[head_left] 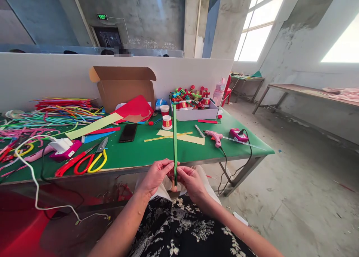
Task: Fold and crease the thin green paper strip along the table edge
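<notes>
Fingers closed in a pinch on both sides: through the head camera, I see the bare left hand (157,176) and the bare right hand (192,180) meet at the near edge of the table, thumb against fingertip, gripping one long, narrow green strip (175,137) that looks like paper. The strip is just in front of the body, its lower end between the hands, its far end pointing away over the table; I cannot tell whether it touches the surface.

Beyond the hands I see a green tabletop (151,152). Behind the strip lies a pale yellow paper piece (193,138), crossed by a thin yellow strip (153,138). To the right are a white pen-shaped object (199,131), a pink glue gun (215,137) and a magenta power block (238,135).

Further back stand two red-and-white cups (166,123), one behind the other, and a white open box (196,116) piled with red and green figures (192,96).

To the left I make out a black phone (128,132), scissors with one red and one yellow handle (97,162), a large red sheet (139,106), an open brown cardboard box (126,90) and a heap of multicoloured fuzzy stems (58,116).
</notes>
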Demonstrator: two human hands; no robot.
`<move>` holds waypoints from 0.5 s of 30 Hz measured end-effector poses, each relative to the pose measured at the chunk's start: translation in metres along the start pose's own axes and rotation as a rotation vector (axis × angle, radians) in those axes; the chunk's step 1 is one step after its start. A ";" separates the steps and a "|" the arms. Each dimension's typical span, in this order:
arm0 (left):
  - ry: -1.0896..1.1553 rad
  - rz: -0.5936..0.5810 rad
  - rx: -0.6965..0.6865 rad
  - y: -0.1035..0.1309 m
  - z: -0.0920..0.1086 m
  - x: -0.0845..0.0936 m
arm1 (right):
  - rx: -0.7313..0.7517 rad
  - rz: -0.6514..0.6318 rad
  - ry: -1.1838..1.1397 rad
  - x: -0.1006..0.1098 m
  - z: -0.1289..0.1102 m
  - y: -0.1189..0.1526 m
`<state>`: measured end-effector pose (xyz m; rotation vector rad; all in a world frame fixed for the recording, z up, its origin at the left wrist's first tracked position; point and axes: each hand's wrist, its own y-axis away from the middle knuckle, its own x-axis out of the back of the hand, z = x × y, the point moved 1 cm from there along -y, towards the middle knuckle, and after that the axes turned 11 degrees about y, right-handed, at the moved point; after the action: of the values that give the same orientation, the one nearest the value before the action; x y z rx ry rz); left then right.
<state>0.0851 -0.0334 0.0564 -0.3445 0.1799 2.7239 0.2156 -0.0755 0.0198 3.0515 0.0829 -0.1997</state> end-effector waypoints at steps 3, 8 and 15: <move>-0.098 0.029 -0.002 -0.001 -0.001 0.000 | 0.077 0.042 0.142 0.000 0.002 0.000; -0.257 0.051 -0.041 -0.001 -0.005 -0.001 | 0.161 0.078 0.311 -0.003 0.006 -0.001; -0.677 0.060 -0.097 -0.003 0.010 0.028 | 0.409 0.262 0.655 0.014 -0.016 -0.004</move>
<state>0.0585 -0.0190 0.0586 0.5666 -0.1321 2.7398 0.2316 -0.0694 0.0335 3.3248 -0.3580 0.9034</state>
